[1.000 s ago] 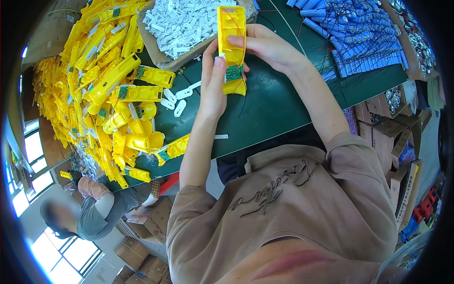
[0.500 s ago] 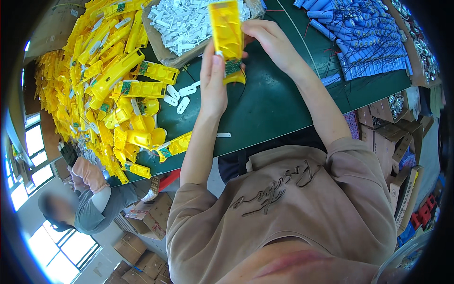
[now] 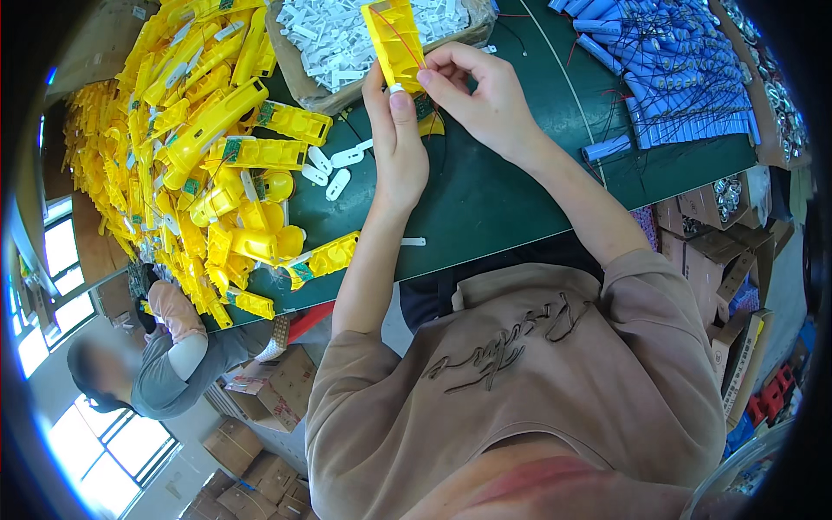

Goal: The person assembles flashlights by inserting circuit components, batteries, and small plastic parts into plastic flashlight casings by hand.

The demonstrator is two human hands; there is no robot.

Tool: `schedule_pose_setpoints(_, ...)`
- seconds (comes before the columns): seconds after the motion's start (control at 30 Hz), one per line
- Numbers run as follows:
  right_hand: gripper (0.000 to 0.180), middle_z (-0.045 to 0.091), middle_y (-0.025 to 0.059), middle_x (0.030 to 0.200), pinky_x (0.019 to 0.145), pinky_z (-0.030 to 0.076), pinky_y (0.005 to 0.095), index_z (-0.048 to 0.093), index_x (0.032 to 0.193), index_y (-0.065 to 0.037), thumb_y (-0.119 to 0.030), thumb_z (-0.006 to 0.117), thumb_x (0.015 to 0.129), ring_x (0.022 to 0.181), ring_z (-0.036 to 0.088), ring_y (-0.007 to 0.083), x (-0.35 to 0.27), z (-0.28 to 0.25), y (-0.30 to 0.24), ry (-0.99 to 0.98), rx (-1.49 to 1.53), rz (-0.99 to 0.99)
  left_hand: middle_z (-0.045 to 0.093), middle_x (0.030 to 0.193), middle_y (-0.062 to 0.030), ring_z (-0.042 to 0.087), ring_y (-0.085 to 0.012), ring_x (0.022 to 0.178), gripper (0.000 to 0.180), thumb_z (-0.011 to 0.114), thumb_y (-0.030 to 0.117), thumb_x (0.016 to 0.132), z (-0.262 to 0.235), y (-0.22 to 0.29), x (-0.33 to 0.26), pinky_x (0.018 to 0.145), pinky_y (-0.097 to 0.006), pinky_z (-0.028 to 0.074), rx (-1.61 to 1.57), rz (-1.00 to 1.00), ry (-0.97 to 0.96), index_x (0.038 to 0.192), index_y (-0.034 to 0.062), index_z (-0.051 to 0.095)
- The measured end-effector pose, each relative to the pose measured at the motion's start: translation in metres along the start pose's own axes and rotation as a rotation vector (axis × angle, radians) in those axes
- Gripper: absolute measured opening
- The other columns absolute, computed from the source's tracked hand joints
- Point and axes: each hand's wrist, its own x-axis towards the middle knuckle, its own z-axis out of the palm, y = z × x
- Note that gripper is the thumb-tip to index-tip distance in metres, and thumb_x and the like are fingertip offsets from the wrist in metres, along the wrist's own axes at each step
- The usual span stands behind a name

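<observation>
Green surface (image 3: pixel 520 199): heap of yellow housings (image 3: pixel 199 165) along left edge, blue cells (image 3: pixel 667 78) at far right corner. Yellow housing (image 3: pixel 394 35) held upright near far edge; left hand (image 3: pixel 397 147) and right hand (image 3: pixel 485 104) both closed on it, fingers pinching its lower end. Risk: thin red wire (image 3: pixel 400 39) could snag or tear loose if fingers twist.
</observation>
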Motion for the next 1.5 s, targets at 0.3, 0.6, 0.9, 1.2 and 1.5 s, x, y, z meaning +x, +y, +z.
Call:
schedule_pose_setpoints(0.3, 0.016, 0.063, 0.0116, 0.076, 0.056, 0.047, 0.0288, 0.059, 0.088, -0.001, -0.017, 0.060, 0.087, 0.064, 0.062, 0.0221, -0.007, 0.015, 0.002, -0.134, -0.189, -0.020, 0.045, 0.126, -0.0111, 0.043, -0.0178, 0.115, 0.045, 0.030, 0.029, 0.101, -0.003, -0.001, -0.001, 0.100, -0.031, 0.032, -0.164, -0.146, 0.105, 0.137, 0.0024, 0.029)
schedule_pose_setpoints(0.6, 0.011, 0.058, 0.0072, 0.072, 0.060, 0.043, 0.0345, 0.054, 0.079, -0.006, -0.009, 0.064, 0.079, 0.065, 0.056, 0.0248, -0.011, 0.026, 0.010, 0.068, -0.478, -0.468, 0.048, 0.117, -0.0096, 0.045, -0.0151, 0.106, 0.044, 0.028, 0.032, 0.101, -0.007, -0.003, 0.002, 0.094, -0.029, 0.035, -0.301, -0.199, 0.156, 0.133, 0.0022, 0.034)
schedule_pose_setpoints(0.9, 0.011, 0.056, 0.0067, 0.067, 0.060, 0.044, 0.0352, 0.056, 0.078, -0.008, -0.009, 0.066, 0.073, 0.064, 0.057, 0.0247, -0.011, 0.032, 0.002, 0.086, -0.510, -0.537, 0.057, 0.105, -0.0125, 0.057, -0.0193, 0.094, 0.033, 0.043, 0.008, 0.093, -0.009, 0.009, 0.006, 0.085, -0.031, 0.045, -0.500, -0.336, 0.244, 0.125, 0.0036, 0.036)
schedule_pose_setpoints(1.2, 0.016, 0.061, 0.0169, 0.079, 0.068, 0.050, 0.0447, 0.059, 0.082, -0.001, -0.016, 0.054, 0.080, 0.075, 0.061, 0.0344, -0.005, -0.119, -0.007, -0.156, -1.366, 0.072, 0.059, 0.104, -0.0147, 0.059, -0.0179, 0.080, 0.038, 0.045, 0.008, 0.092, -0.006, 0.007, 0.008, 0.076, -0.031, 0.048, -0.378, -0.231, 0.151, 0.128, 0.0050, 0.035)
schedule_pose_setpoints(1.5, 0.021, 0.058, 0.0088, 0.076, 0.064, 0.049, 0.0356, 0.058, 0.094, -0.010, -0.005, 0.057, 0.074, 0.077, 0.061, 0.0249, -0.007, -0.131, 0.020, -0.384, -1.376, -0.353, 0.058, 0.102, -0.0141, 0.058, -0.0168, 0.080, 0.039, 0.045, 0.006, 0.092, -0.006, 0.006, 0.008, 0.077, -0.030, 0.047, -0.434, -0.194, 0.166, 0.130, 0.0054, 0.035)
